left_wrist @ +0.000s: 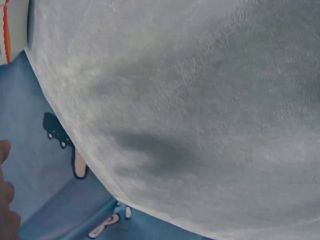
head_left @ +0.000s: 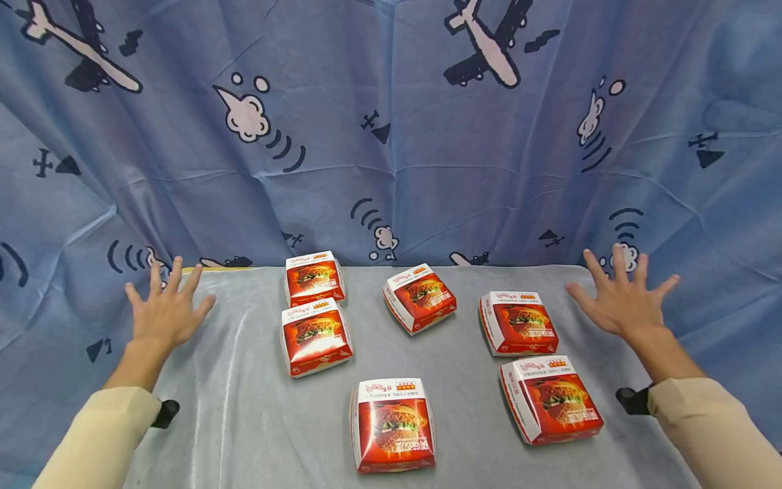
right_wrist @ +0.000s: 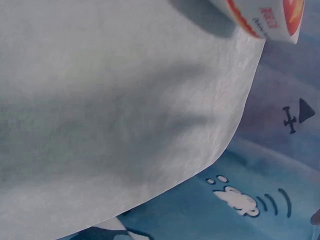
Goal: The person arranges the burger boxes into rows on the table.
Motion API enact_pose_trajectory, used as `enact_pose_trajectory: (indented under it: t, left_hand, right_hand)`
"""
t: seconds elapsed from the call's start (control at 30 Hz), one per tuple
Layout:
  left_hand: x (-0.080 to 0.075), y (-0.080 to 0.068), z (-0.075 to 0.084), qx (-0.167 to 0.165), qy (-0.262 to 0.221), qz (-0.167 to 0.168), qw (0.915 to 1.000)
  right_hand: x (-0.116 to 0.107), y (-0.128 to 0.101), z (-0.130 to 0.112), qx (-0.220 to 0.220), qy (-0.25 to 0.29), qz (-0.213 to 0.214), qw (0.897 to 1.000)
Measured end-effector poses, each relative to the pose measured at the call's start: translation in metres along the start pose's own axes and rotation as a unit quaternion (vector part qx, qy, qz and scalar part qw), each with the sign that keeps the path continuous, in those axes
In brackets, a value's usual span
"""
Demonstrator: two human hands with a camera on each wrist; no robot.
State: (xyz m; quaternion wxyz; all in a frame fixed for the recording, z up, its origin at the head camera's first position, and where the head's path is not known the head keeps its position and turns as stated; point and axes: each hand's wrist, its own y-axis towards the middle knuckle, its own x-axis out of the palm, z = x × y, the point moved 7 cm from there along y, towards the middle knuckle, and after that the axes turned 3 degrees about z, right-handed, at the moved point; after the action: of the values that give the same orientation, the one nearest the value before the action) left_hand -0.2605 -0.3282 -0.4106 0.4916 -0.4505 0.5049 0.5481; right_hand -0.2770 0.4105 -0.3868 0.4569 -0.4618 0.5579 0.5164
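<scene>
Several red and white burger boxes lie on a grey cloth-covered table (head_left: 244, 407). Two sit at the back left (head_left: 314, 277) (head_left: 315, 335), one at the back middle (head_left: 419, 297), two on the right (head_left: 518, 322) (head_left: 552, 399) and one at the front (head_left: 394, 424). My left hand (head_left: 163, 307) hovers over the table's left back corner, fingers spread, holding nothing. My right hand (head_left: 623, 296) is held likewise over the right back corner, near the right boxes. The wrist views show mostly grey cloth (left_wrist: 200, 100) (right_wrist: 100, 100), with a box's corner (right_wrist: 265, 17) at the top.
A blue curtain with airplane and cloud drawings (head_left: 391, 136) hangs behind and around the table. The table's left edge (left_wrist: 75, 145) and right edge (right_wrist: 235, 135) drop off to the blue cloth. Black wrist straps (head_left: 632, 399) show on both cream sleeves.
</scene>
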Motion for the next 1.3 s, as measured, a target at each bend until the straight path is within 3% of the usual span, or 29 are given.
enact_pose_trajectory:
  t: [0.2,0.6,0.93,1.3]
  left_hand:
    - [-0.002,-0.002,0.021,0.029,-0.005,0.016,0.9994]
    - [-0.005,-0.015,0.079,0.1,-0.013,0.043,0.994]
    - [-0.003,-0.031,0.118,0.145,-0.035,0.041,0.988]
    - [0.007,-0.044,0.135,0.156,-0.085,0.014,0.984]
  right_hand:
    - [-0.005,0.001,-0.023,-0.031,0.011,0.003,0.999]
    - [-0.015,-0.004,-0.091,-0.104,0.016,0.022,0.994]
    - [-0.018,-0.012,-0.149,-0.146,0.047,-0.009,0.988]
    - [-0.018,-0.019,-0.2,-0.191,0.103,-0.049,0.975]
